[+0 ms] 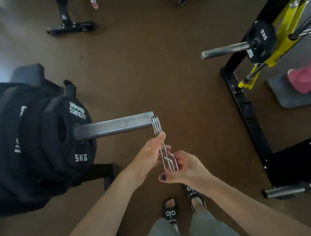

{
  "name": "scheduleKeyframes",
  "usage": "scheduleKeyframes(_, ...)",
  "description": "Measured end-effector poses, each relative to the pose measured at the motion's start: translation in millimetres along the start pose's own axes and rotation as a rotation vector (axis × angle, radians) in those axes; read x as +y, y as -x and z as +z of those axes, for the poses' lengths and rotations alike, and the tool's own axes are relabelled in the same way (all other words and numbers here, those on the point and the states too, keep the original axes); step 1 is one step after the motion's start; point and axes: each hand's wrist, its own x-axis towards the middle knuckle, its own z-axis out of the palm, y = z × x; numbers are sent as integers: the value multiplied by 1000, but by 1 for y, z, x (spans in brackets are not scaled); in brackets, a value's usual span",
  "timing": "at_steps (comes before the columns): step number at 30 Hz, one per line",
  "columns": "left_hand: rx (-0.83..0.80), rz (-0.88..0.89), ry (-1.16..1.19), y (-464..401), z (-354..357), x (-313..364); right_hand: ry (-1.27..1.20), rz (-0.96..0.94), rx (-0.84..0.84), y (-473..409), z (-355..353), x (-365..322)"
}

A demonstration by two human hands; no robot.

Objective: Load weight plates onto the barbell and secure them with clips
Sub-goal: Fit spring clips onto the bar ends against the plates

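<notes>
A steel sleeve (pixel 112 126) juts right from a stack of black plates (pixel 35 136); the outermost is a 5 kg plate (pixel 74 127). A chrome spring clip (pixel 156 126) has its coil right at the sleeve's free end, handles pointing down toward me. My left hand (pixel 151 153) pinches the clip's handles from the left. My right hand (pixel 184 166) grips the lower ends of the handles from the right. Whether the coil sits around the sleeve tip or just in front of it I cannot tell.
A second bar end (pixel 225 52) with a small 5 kg plate (pixel 261 39) sits in a black and yellow rack (pixel 246 95) at right. A grey mat (pixel 293 99) with pink cloth lies beyond. Machine feet (pixel 70 28) stand at the top. My feet (pixel 170 212) are below on the brown floor.
</notes>
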Motion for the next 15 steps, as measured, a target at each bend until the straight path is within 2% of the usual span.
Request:
scheduleKeyframes(4, -19, -51, -68, -5, 14, 6, 5, -74, -13, -10, -14, 6)
scheduleKeyframes(8, 83, -18, -140, -8, 25, 15, 33, -165, -26, -18, -24, 7)
scheduleKeyframes(15, 158, -11, -141, -23, 42, 14, 48, -151, -60, -30, -46, 9)
